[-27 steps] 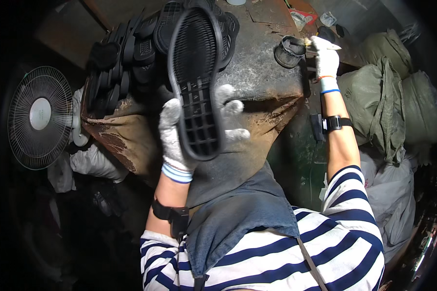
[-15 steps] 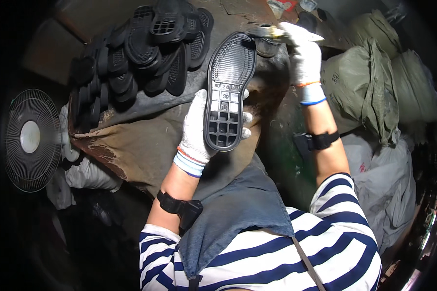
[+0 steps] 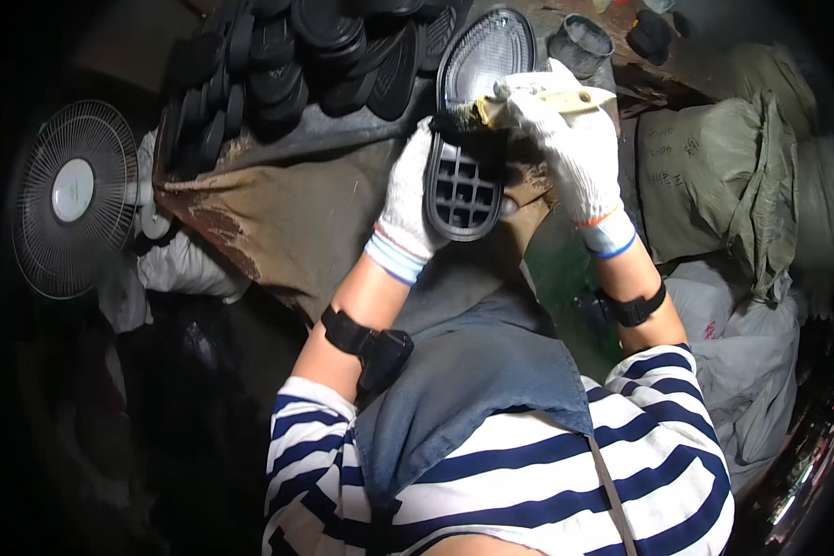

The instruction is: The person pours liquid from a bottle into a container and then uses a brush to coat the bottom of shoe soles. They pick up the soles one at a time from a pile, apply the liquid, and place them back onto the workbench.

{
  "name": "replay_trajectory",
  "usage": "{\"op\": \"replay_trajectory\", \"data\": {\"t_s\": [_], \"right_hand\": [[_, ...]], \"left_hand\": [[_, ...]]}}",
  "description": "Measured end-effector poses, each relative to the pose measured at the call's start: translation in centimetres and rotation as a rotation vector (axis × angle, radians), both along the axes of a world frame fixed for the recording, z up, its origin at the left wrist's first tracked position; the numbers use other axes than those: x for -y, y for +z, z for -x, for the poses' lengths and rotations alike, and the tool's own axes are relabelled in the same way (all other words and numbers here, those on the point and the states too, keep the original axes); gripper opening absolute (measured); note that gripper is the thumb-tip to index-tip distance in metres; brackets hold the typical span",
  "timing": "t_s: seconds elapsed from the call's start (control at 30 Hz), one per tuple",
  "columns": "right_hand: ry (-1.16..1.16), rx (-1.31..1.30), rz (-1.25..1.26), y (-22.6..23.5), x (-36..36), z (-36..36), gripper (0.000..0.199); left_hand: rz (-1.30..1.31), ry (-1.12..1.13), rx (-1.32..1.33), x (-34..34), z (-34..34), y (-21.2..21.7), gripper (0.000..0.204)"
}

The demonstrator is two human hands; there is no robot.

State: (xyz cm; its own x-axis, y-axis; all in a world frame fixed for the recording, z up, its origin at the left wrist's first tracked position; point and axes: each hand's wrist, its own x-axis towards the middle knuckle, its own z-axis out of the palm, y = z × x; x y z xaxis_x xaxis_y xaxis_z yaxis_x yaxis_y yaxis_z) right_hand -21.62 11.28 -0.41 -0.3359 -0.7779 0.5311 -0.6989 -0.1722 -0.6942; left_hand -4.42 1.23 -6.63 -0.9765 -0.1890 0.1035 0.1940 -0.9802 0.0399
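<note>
A black shoe sole [image 3: 473, 139] was held above the near edge of the table [image 3: 278, 222], inner face up, so that its ribbed heel grid and the pale, textured forepart were both presented to the brush. The left hand [image 3: 410, 199], in a white knit glove, was clamped along the sole's left edge near the heel, evidently to steady the sole while leaving the upper face free. The right hand [image 3: 574, 148], gloved likewise, was closed on the pale handle of a brush [image 3: 528, 97], whose bristles were laid across the waist of the sole, the handle pointing to the right; this low, flat angle was judged to suit spreading a coat over the surface. The two hands were kept close together over the sole, one at each side. Just beyond the toe, a small dark pot [image 3: 581, 42] was stood on the table, within short reach of the brush hand. To the left, a pile of black soles [image 3: 287, 65] was stacked in overlapping rows on the stained brown table covering. Further left, a small fan [image 3: 72, 195] was set at the table's end, facing the work. On the right, grey-green sacks [image 3: 713, 176] were heaped beside the table. A blue apron [image 3: 473, 389] was worn over a striped shirt.
</note>
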Motion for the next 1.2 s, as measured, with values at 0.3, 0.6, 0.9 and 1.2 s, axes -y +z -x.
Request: {"op": "replay_trajectory", "data": {"t_s": [0.3, 0.6, 0.9, 1.2], "right_hand": [[0.324, 0.442, -0.182, 1.6, -4.3, -3.1, 0.017], [-0.027, 0.378, -0.111, 1.8, -2.9, 0.1, 0.018], [-0.225, -0.432, 0.089, -3.2, 0.3, 7.7, 0.012], [-0.091, -0.739, 0.038, -6.8, 1.7, 6.2, 0.016]], "left_hand": [[0.265, 0.162, 0.434, 3.0, -1.2, 2.6, 0.053], [0.695, 0.105, 0.474, 2.9, -4.6, 3.2, 0.047], [0.349, -0.072, 0.488, -0.1, -2.8, -0.6, 0.057], [-0.196, -0.092, 0.100, -4.6, -0.4, -2.4, 0.059]]}}
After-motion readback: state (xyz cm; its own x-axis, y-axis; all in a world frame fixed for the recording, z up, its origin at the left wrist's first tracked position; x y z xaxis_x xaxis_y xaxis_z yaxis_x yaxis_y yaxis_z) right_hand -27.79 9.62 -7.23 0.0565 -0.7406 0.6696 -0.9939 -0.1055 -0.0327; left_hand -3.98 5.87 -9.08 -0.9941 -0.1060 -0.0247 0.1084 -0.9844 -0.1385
